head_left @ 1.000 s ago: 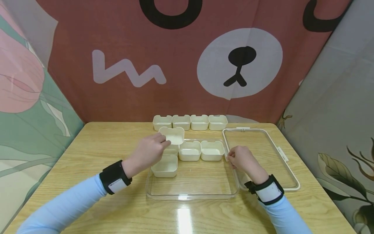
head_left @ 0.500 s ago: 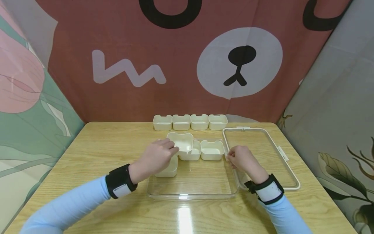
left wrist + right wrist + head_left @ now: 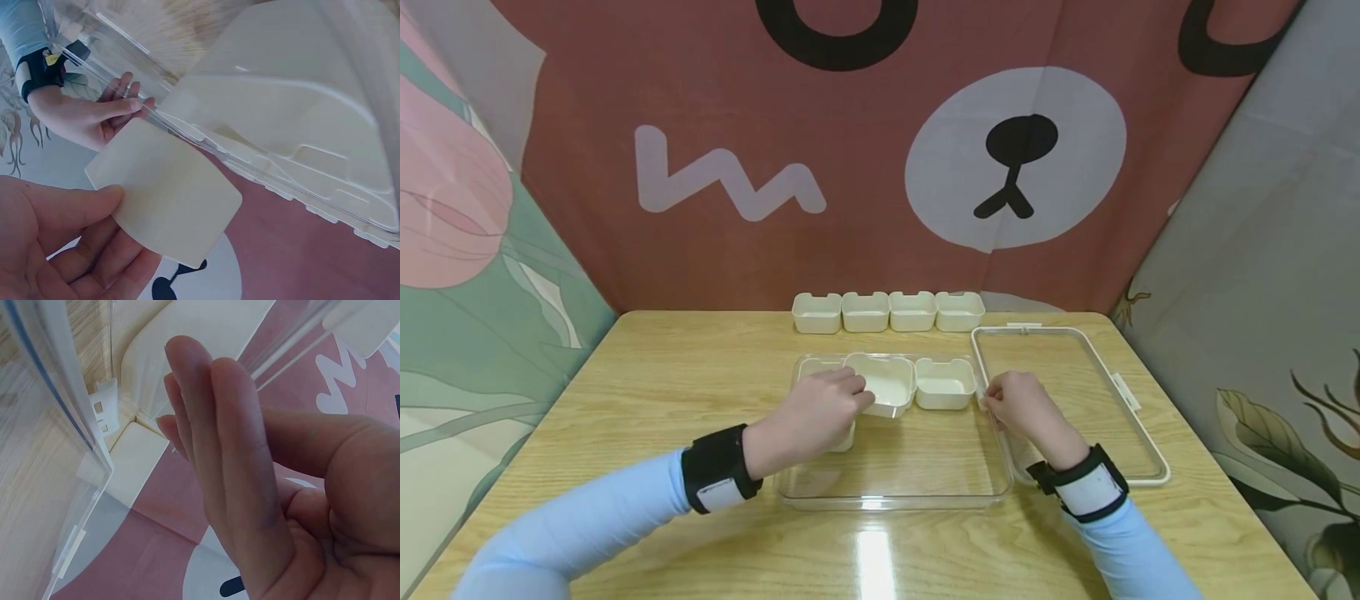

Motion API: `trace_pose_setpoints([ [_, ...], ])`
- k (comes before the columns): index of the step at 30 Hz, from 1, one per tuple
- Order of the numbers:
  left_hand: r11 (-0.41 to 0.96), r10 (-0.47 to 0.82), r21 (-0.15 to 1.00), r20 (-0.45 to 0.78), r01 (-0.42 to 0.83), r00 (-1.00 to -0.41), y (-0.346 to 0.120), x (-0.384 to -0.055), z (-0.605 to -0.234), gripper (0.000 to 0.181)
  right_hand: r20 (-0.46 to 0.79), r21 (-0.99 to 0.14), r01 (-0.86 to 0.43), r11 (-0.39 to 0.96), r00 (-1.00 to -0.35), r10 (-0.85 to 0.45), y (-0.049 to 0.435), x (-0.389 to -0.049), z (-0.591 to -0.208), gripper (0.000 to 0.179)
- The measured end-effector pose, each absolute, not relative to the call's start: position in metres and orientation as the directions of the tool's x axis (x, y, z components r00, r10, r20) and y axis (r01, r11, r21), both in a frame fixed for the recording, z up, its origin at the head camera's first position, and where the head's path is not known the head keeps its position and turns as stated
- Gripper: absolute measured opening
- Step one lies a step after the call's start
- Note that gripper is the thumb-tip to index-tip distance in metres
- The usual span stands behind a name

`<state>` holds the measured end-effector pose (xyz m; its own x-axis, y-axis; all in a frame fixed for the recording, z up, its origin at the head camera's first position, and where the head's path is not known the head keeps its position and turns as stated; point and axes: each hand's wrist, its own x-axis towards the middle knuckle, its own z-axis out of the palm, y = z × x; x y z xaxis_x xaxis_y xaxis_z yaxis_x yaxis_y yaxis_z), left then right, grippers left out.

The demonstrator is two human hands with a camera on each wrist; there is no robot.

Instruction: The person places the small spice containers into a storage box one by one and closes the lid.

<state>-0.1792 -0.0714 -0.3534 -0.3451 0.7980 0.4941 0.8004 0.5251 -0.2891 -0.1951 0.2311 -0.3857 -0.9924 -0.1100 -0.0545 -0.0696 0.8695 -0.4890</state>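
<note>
My left hand (image 3: 816, 412) pinches a small cream bin (image 3: 889, 382) by its left side, tilted over the clear box (image 3: 925, 503). The left wrist view shows the thumb against the wall of the held bin (image 3: 169, 194). A cream bin (image 3: 945, 385) stands at the back right inside the box. Two others, the back-left bin (image 3: 814, 365) and the front-left bin (image 3: 846, 442), are partly covered by the hand; the held bin hides the back middle. My right hand (image 3: 1026, 412) holds the box's right rim, with fingers (image 3: 240, 444) fairly straight and thumb opposite.
A clear lid with a white frame (image 3: 1150, 482) lies right of the box, beside my right wrist. Behind the box, a row of several cream bins (image 3: 866, 313) stands along the table's far edge. A printed cloth (image 3: 865, 250) hangs behind the table (image 3: 662, 375).
My left hand has carried the held bin rightward and toward me, from above the back-left bin to the back middle of the box. The right hand has stayed at the rim.
</note>
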Motion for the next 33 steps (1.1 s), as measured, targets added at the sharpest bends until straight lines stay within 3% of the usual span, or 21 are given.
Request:
trace_pose_setpoints([
  [13,0.519,0.832,-0.304,0.393,0.799,-0.391,-0.056,-0.172,-0.355,0.025,-0.051,-0.474,-0.071,0.878,-0.993,-0.108,0.230,-0.195,-0.387,0.013],
  [33,0.493,0.867,-0.224,0.210,0.840,-0.453,-0.045,-0.176,-0.358,0.024,-0.033,-0.458,-0.088,0.884,-0.993,-0.116,0.230,-0.195,-0.386,0.012],
])
